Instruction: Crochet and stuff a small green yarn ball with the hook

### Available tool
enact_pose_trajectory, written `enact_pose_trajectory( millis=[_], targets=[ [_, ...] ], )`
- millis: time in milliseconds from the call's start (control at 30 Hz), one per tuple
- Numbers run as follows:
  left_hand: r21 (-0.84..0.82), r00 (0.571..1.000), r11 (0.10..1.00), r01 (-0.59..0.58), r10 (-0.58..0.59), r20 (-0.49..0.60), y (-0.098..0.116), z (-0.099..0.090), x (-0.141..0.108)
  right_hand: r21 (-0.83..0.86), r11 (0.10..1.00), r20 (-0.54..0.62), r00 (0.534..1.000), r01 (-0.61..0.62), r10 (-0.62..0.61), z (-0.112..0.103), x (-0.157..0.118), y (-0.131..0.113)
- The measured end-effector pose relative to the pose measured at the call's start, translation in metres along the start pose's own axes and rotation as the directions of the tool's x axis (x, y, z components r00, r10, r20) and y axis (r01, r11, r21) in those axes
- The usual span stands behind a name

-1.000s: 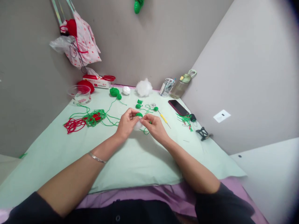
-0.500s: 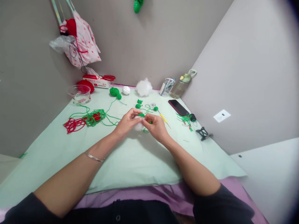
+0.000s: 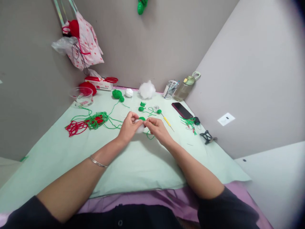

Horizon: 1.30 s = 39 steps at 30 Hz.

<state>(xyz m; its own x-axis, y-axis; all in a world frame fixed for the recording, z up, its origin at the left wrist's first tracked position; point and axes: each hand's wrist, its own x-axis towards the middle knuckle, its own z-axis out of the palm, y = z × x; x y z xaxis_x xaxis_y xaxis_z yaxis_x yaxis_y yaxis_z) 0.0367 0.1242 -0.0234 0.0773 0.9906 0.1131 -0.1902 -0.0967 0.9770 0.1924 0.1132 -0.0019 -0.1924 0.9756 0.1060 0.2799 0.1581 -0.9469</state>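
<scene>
Here, green crochet [image 3: 142, 118] lies beyond fluff [image 3: 140, 129], axis unclear.

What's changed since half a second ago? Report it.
The left hand, right hand and the small green piece between them have shifted slightly left. Nothing was visibly picked up or let go; both hands stay on the piece. The yellow-handled tool, phone and white fluffy clump stayed put.

Two hands [image 3: 128, 128], one held green piece [image 3: 142, 118], one bottle [image 3: 184, 91], one phone [image 3: 182, 110]
</scene>
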Motion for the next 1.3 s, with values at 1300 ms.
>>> enact_pose_trajectory(
  millis=[1300],
  targets=[
    [-0.235, 0.997, 0.972, 0.016, -0.033, -0.068, 0.009, -0.006, 0.009, -0.686, 0.712, -0.288, 0.955, -0.152, -0.073, -0.072, 0.031, 0.036]
  ],
)
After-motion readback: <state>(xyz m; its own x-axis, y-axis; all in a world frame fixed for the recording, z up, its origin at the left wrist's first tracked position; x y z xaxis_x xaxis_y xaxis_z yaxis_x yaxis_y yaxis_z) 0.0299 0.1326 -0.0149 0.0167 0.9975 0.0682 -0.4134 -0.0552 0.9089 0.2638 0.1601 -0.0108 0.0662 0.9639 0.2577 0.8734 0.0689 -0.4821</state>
